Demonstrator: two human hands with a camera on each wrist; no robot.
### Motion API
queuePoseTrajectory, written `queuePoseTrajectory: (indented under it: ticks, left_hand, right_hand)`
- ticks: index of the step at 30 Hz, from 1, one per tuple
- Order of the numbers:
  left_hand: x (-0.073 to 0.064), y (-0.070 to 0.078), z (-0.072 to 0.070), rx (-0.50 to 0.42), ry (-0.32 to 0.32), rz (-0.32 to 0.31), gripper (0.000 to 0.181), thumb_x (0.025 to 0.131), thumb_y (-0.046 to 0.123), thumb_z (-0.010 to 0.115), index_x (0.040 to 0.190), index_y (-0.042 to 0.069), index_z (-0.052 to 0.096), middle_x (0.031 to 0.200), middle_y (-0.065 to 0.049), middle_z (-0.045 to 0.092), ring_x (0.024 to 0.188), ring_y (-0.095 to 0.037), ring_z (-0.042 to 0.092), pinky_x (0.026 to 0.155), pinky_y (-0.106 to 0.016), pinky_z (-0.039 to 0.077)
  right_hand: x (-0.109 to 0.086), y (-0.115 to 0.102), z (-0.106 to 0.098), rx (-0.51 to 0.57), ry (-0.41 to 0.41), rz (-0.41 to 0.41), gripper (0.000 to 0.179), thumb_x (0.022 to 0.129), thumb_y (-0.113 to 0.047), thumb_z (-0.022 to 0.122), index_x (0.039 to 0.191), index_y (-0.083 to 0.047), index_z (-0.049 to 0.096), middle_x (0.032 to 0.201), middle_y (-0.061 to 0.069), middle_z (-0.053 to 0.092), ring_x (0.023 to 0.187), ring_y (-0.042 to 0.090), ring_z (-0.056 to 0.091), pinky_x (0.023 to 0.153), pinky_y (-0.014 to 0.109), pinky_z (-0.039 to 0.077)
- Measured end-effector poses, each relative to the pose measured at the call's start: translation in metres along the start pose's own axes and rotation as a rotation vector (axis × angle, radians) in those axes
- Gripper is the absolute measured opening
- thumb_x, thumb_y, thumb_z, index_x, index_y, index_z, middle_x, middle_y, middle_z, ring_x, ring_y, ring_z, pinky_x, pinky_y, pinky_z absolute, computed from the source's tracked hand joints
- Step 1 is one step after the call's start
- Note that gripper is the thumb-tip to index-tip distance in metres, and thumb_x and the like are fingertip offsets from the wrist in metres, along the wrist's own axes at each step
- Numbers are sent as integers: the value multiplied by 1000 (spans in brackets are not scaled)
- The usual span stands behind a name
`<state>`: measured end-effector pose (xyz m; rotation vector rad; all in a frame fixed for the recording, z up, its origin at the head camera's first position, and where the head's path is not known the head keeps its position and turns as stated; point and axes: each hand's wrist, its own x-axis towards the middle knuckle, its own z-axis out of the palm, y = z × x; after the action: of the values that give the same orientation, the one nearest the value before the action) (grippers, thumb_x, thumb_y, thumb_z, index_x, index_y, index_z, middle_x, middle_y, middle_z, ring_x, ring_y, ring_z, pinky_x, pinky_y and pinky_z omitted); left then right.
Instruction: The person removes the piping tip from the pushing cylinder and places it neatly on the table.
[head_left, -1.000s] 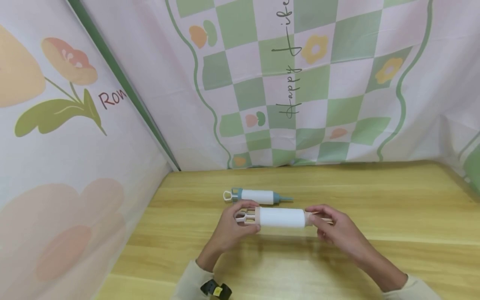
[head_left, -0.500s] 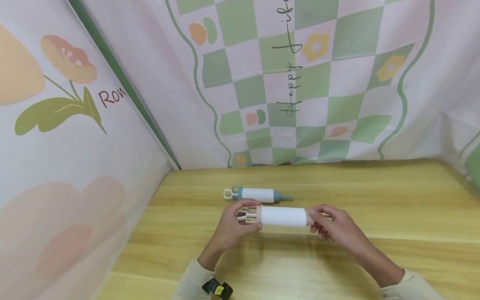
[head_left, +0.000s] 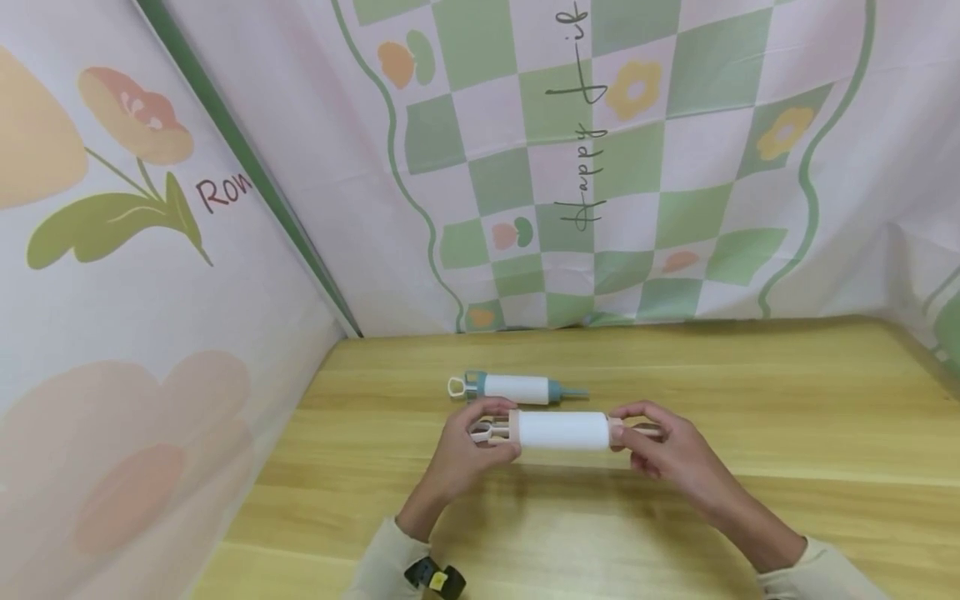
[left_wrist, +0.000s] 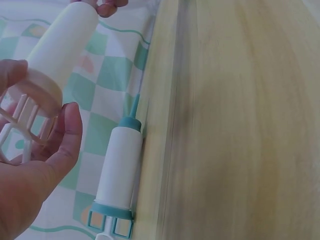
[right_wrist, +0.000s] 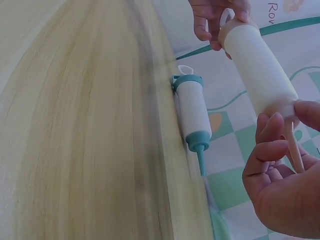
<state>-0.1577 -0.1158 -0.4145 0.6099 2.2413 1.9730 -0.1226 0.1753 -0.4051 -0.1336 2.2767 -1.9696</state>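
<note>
In the head view, the pink-trimmed syringe (head_left: 564, 430) is held near the middle of the lower half, its long axis lying almost level, with the nozzle to 3 o'clock and the loop-handled plunger to 9 o'clock. The left hand (head_left: 468, 437) grips its rear collar between thumb and fingers, spread about as wide as that collar, while the right hand (head_left: 671, 446) pinches the narrower front cap; gripping both ends probably steadies the white barrel and leaves it uncovered. At its 11 o'clock, just beyond, the teal-trimmed syringe (head_left: 517, 389) lies on the bench (head_left: 600, 533), its nozzle likewise to 3 o'clock, perhaps set there to be out of the hands' way yet within reach. In the left wrist view, the held syringe sits toward 10 o'clock and slants, nozzle end to 1 o'clock; the left thumb and fingers clasp opposite sides of the collar, so the plunger's loop seems free in the hollow of the hand. The teal-trimmed one lies at its 5 o'clock, tip just past 12. In the right wrist view, the pink nozzle points to 5 o'clock past the right palm, with thumb and fingertips on the cap around its base, seemingly a hold for turning or steadying; the teal-trimmed syringe is at its 8 o'clock, tip near 6.
</note>
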Motion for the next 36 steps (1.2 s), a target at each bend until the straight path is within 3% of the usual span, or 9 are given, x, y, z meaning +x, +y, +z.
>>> queuePoseTrajectory:
  ticks: [11, 19, 26, 36]
  left_hand:
    - [0, -2, -1, -5, 0, -14, 45, 80, 1, 77, 122, 5, 64, 120, -13, 59, 103, -27, 64, 83, -38, 58]
    - [-1, -3, -1, -1, 3, -12, 45, 79, -1, 77, 122, 5, 65, 120, -13, 59, 101, -28, 65, 82, -38, 58]
    - [-1, -5, -2, 12, 2, -16, 44, 80, 2, 77, 123, 6, 65, 121, -13, 59, 101, -27, 65, 82, -38, 58]
    - [-2, -4, -1, -20, 5, -25, 46, 80, -1, 76, 123, 5, 64, 124, -16, 57, 104, -31, 64, 82, -39, 58]
  right_hand:
    - [1, 2, 0, -40, -10, 10, 43, 99, -23, 65, 131, 3, 55, 94, 15, 68, 63, 14, 50, 55, 23, 41]
    - [0, 4, 0, -51, -9, -40, 41, 97, -18, 68, 130, 1, 56, 110, 16, 65, 74, 19, 58, 56, 27, 48]
    - [0, 6, 0, -34, -15, -34, 43, 95, -18, 70, 132, -1, 55, 117, 18, 64, 84, 28, 62, 65, 33, 56]
    - [0, 2, 0, -43, -19, -22, 49, 101, -28, 61, 137, 3, 48, 111, 17, 65, 74, 22, 62, 59, 31, 52]
